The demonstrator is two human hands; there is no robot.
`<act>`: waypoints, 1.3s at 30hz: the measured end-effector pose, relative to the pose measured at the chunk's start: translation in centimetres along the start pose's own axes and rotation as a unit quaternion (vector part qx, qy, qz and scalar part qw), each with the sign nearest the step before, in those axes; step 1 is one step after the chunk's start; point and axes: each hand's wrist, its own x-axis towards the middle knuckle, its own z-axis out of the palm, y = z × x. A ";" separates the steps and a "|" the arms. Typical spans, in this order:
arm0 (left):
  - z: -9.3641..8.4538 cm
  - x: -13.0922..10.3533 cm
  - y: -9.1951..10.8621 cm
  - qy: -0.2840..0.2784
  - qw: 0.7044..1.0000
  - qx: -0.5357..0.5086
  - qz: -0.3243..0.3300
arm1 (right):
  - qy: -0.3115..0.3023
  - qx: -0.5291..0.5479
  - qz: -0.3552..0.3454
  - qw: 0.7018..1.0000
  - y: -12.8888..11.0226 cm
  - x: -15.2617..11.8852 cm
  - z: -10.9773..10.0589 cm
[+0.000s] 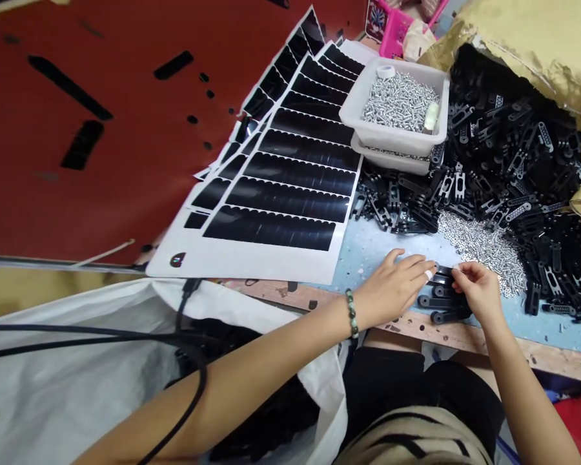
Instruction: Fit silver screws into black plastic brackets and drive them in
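Several black arms (448, 302) lined up near bench (382, 248) edge; heaped black parts (508, 161) beyond, apparently not yet lined up. Hands apart: left hand (399, 284) loosely spread at arms' ends; right hand (479, 290) bunched at farthest arm, grip unclear. Arms smooth, round-ended; piled screws (494, 255) shiny, metallic.

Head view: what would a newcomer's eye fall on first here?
Likely the big heap of black parts on the right, with small silvery metal pieces lying at its near side. Next, the white tub of silvery pieces by the heap's left edge, and the black-banded sheet left of the tub. Nearer the front, the left hand and right hand are at opposite ends of a short row of dark bars.
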 end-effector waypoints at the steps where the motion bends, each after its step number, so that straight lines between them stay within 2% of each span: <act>1: 0.0 0.1 0.1 -0.001 1.000 -0.001 -0.001 | 0.000 -0.010 -0.002 1.000 0.0 0.0 0.0; 10: -0.4 0.8 1.0 -0.014 0.999 0.023 -0.025 | 0.007 0.006 0.010 1.000 0.1 -0.1 0.0; 13: -0.3 0.9 1.2 -0.015 0.999 0.045 -0.022 | 0.002 -0.020 0.001 1.000 0.2 -0.1 0.1; 19: -0.1 1.3 1.6 -0.013 0.997 0.075 -0.025 | 0.017 -0.185 -0.041 0.982 -0.8 0.5 0.4; 22: -0.2 1.4 1.7 -0.008 0.997 0.068 -0.026 | 0.016 -0.289 -0.083 0.954 -1.6 0.8 -0.1; 25: -0.4 1.5 1.6 0.007 0.999 0.030 -0.038 | 0.045 -0.359 -0.142 0.922 -1.5 0.4 -1.5; 27: -0.3 1.8 1.3 0.027 0.998 -0.018 -0.053 | 0.067 -0.351 -0.191 0.914 -0.8 -0.4 -2.5; 30: 0.2 2.5 0.8 0.040 0.992 -0.095 -0.068 | 0.066 -0.295 -0.232 0.925 0.7 -1.4 -3.4; 34: 0.9 3.4 0.4 0.007 0.984 -0.152 -0.090 | 0.035 -0.249 -0.231 0.940 1.5 -1.2 -3.0; 39: 1.1 4.1 0.2 0.000 0.968 -0.200 -0.152 | -0.018 -0.270 -0.212 0.939 0.8 0.6 -2.5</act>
